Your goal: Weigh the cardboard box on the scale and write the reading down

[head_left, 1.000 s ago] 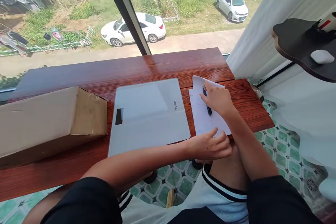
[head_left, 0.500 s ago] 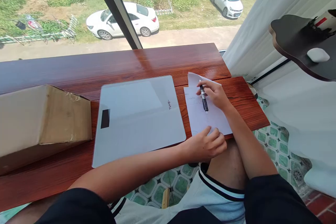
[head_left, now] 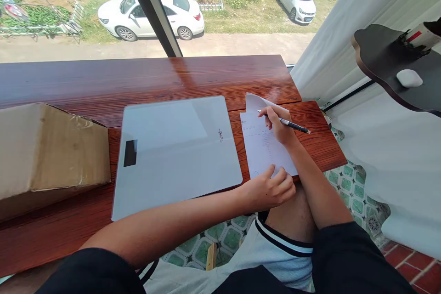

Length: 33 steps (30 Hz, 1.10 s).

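A white paper sheet (head_left: 262, 147) with faint printed lines lies on the right end of the red-brown wooden table (head_left: 148, 80). My right hand (head_left: 279, 124) holds a black and silver pen (head_left: 292, 125) in writing grip, its tip touching the upper part of the sheet. My left hand (head_left: 272, 188) reaches across and presses its fingers on the sheet's near edge at the table's front. A white glass bathroom scale (head_left: 175, 151) with a dark display window lies flat just left of the sheet.
A cardboard box (head_left: 48, 147) lies on its side at the table's left. A window behind the table shows a road and parked cars. A white curtain (head_left: 344, 41) hangs at right, beside a dark round side table (head_left: 386, 64). Green patterned floor tiles lie below.
My right hand has turned the pen from lying along the sheet into a writing grip, tip on the paper. The view shifted slightly; my left hand stays on the sheet's near edge.
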Each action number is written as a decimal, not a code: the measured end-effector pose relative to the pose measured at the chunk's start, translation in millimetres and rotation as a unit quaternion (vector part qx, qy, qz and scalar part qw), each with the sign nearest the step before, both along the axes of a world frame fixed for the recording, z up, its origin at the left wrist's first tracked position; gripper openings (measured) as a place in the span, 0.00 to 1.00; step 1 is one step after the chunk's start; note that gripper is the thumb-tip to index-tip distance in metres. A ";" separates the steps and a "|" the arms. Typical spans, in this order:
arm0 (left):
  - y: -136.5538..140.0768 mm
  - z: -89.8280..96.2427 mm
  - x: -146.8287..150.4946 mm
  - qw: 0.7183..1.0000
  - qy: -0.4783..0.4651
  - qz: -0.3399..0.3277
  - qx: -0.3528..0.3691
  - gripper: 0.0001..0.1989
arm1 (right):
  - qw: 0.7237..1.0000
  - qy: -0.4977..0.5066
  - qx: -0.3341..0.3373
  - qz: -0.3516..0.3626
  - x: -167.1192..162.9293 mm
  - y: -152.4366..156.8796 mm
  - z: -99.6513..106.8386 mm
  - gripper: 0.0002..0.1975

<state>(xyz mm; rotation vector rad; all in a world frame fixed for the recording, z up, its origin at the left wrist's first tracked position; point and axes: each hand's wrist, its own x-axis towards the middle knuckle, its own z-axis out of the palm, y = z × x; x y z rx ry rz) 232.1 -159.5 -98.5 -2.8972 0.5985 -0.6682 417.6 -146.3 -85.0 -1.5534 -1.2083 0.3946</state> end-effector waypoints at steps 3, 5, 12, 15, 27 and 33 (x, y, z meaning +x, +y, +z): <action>-0.7 -1.4 0.1 1.000 -0.001 -0.001 -0.001 0.14 | 0.994 0.100 -0.046 0.021 0.6 -1.2 -2.6 0.13; -1.1 -2.4 0.2 1.000 -0.004 -0.001 -0.001 0.14 | 0.993 0.093 -0.075 0.006 0.6 -0.6 -4.4 0.12; -2.1 -4.8 2.3 1.000 -0.016 0.004 0.001 0.14 | 0.995 -0.007 -0.096 -0.025 -3.5 3.2 -8.5 0.19; -1.8 -4.3 3.1 1.000 -0.020 0.007 0.001 0.14 | 0.994 0.017 -0.110 -0.016 -5.9 2.6 -8.3 0.18; -2.2 -3.2 2.7 1.000 -0.023 0.008 0.001 0.14 | 0.994 -0.022 -0.105 -0.014 -6.0 2.3 -10.1 0.19; -2.1 -1.7 2.5 1.000 -0.026 0.008 -0.013 0.13 | 0.993 -0.052 -0.102 -0.020 -6.2 3.9 -11.3 0.19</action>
